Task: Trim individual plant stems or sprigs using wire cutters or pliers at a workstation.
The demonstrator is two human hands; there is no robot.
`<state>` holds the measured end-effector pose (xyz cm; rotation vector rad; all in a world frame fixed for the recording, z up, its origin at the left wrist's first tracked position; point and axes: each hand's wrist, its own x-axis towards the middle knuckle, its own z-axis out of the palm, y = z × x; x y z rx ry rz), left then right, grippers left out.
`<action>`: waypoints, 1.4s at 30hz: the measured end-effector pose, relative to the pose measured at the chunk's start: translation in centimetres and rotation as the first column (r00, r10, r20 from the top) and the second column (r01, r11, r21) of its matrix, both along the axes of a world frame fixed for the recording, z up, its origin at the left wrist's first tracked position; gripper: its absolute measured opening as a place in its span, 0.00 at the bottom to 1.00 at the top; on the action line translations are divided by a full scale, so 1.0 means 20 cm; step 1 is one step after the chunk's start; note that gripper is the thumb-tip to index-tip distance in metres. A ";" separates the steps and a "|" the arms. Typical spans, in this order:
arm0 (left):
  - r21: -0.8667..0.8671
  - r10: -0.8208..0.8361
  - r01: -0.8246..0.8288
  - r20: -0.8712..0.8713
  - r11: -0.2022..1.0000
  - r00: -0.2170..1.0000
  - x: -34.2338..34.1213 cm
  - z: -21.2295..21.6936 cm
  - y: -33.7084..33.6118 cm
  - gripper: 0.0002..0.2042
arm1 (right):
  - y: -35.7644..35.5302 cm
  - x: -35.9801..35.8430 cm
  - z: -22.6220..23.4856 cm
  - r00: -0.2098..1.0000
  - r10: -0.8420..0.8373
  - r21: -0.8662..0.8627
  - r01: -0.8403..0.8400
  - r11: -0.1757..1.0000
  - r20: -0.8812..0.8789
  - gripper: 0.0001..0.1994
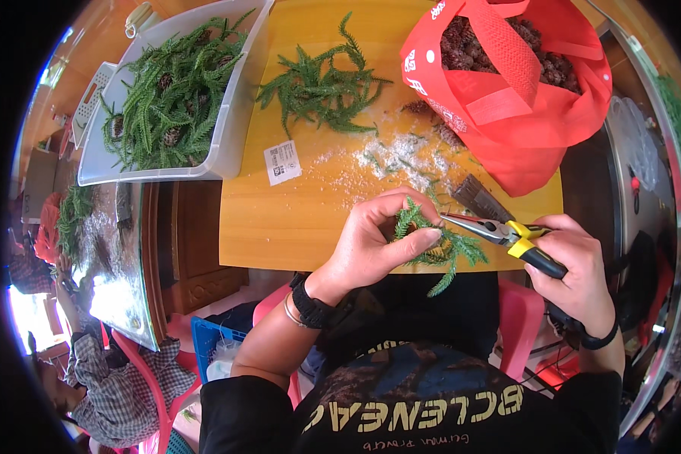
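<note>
A red bag (522, 113) holds what look like pine cones. A white tub (231, 129) holds green sprigs (174, 98).

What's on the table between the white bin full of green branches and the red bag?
In the head view, between the white bin and the red bag lies a loose green sprig on the wooden table, with white crumbs scattered nearer the bag.

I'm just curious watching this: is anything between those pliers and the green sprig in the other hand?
Nothing visible: the pliers in the right hand reach straight to the green sprig that the left hand holds.
</note>
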<state>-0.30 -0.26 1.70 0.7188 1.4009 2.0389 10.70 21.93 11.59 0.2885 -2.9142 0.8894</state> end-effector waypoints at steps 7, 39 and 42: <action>-0.007 0.001 -0.001 -0.021 1.000 1.000 0.00 0.00 0.00 0.05 | 0.01 0.00 0.00 1.000 0.007 0.017 -0.008 1.000 0.008 0.07; 0.031 0.028 -0.025 -0.111 0.999 0.993 -0.02 0.00 0.00 0.05 | 0.00 -0.03 0.02 0.996 0.077 -0.013 -0.078 0.997 -0.035 0.06; 0.038 0.042 -0.037 -0.159 0.999 0.986 -0.03 0.00 0.00 0.04 | 0.01 -0.03 0.03 0.994 0.094 -0.001 -0.095 0.996 -0.056 0.06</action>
